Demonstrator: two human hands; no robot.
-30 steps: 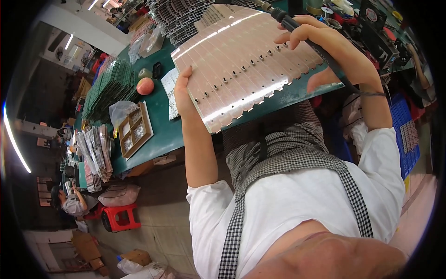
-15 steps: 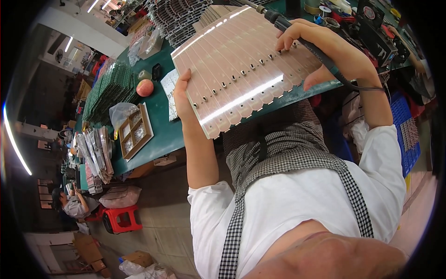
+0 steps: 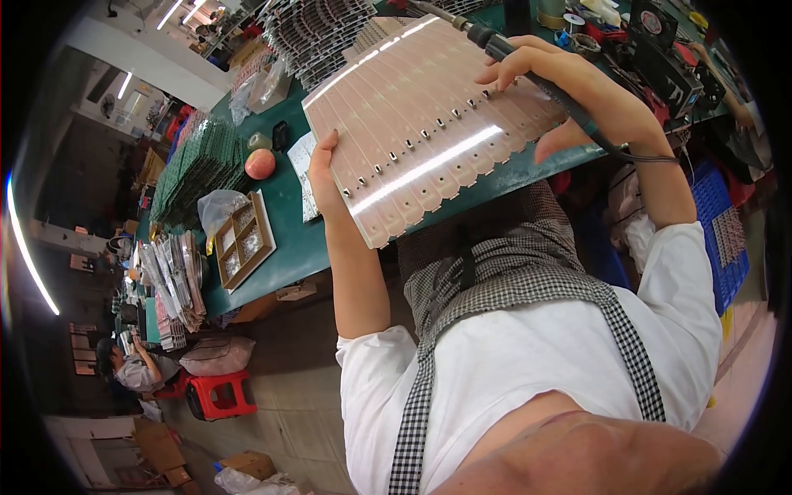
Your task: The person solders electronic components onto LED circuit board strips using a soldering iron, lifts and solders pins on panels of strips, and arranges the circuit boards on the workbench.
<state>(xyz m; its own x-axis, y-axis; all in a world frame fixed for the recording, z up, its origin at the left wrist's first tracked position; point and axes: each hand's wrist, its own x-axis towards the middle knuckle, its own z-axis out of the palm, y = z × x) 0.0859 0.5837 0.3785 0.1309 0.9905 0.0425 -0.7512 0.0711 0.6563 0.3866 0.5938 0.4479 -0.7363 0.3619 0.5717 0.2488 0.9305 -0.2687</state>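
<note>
A pinkish-beige circuit board panel, divided into strips with a scalloped near edge, is held up tilted over the bench. A row of small metal parts runs across it. My left hand grips the panel's left edge, thumb on top and its other fingers hidden underneath. In my right hand lies a soldering iron, its dark handle and cable running back along the palm toward the wrist. The right fingertips rest at the panel's far right part, and the thumb is by its right edge.
On the green bench stand a divided tray of small parts, an apple, stacked green boards and piled board panels. Black equipment stands at the right. A red stool and another person are at left.
The soldering iron and my right fingers have shifted slightly left over the panel. The panel tilts a little differently, its glare band moved slightly. My left hand keeps its grip.
</note>
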